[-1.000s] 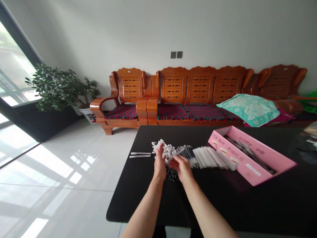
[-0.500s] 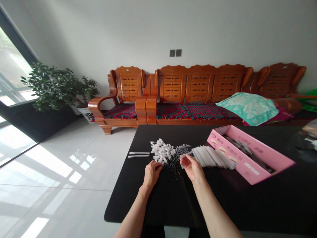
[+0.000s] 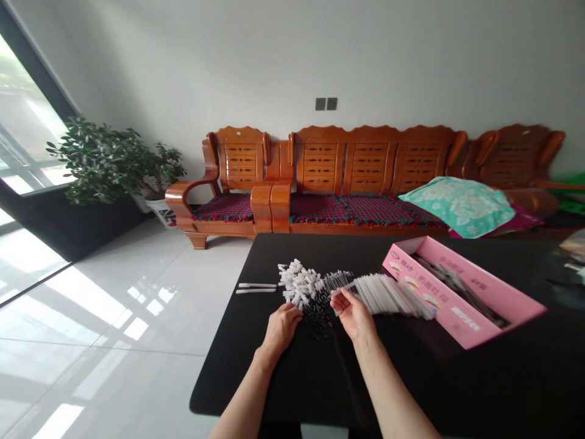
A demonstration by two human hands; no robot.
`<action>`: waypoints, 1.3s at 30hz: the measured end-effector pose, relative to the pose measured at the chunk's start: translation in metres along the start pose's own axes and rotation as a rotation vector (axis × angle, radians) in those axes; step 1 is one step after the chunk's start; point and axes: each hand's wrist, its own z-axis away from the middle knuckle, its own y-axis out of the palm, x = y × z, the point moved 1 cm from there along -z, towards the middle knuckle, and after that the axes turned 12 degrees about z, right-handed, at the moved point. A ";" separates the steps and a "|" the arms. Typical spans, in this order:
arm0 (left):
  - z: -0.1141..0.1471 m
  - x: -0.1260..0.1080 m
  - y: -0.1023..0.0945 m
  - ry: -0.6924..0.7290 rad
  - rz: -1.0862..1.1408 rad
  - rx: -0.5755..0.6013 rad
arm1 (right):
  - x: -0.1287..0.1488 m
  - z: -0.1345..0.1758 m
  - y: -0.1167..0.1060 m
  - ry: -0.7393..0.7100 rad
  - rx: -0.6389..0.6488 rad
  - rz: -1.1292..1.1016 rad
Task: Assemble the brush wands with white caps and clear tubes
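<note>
My left hand [image 3: 282, 327] is closed, its fingertips down at the edge of a pile of short white caps [image 3: 299, 281] and a pile of small black pieces [image 3: 319, 314]. What its fingers pinch, if anything, is hidden. Between thumb and fingers, my right hand [image 3: 354, 316] pinches a thin translucent tube [image 3: 339, 291], mostly covered by the hand. Just beyond it lie thin dark sticks with pale tips [image 3: 338, 279]. A row of frosted white tubes [image 3: 388, 294] spreads to the right of this hand. Two finished-looking white sticks [image 3: 256, 286] lie apart at the left.
A pink box [image 3: 450, 308] with dark packed strips inside stands on the black table [image 3: 388, 378] at the right. Clear plastic [image 3: 571, 262] lies at the far right edge. Behind the table is a wooden sofa [image 3: 320, 161]; a potted plant [image 3: 105, 161] stands left.
The view has tilted up slightly. My left hand has shifted a little to the right, its fingers lower over the pieces. My right hand keeps its pinch, nearly in place.
</note>
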 end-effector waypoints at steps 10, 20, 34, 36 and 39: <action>0.003 0.001 -0.004 -0.052 0.151 -0.124 | 0.000 0.001 0.002 -0.016 0.010 0.012; -0.009 -0.003 -0.007 -0.337 1.122 -0.421 | -0.007 0.008 0.017 -0.007 0.064 0.080; -0.017 -0.038 -0.008 -0.282 1.251 -0.311 | -0.002 0.024 0.044 -0.052 0.118 0.151; -0.017 -0.037 -0.007 -0.268 1.232 -0.303 | 0.000 0.028 0.048 -0.069 0.096 0.160; -0.017 -0.038 -0.004 -0.282 1.233 -0.286 | 0.003 0.033 0.054 -0.115 0.063 0.194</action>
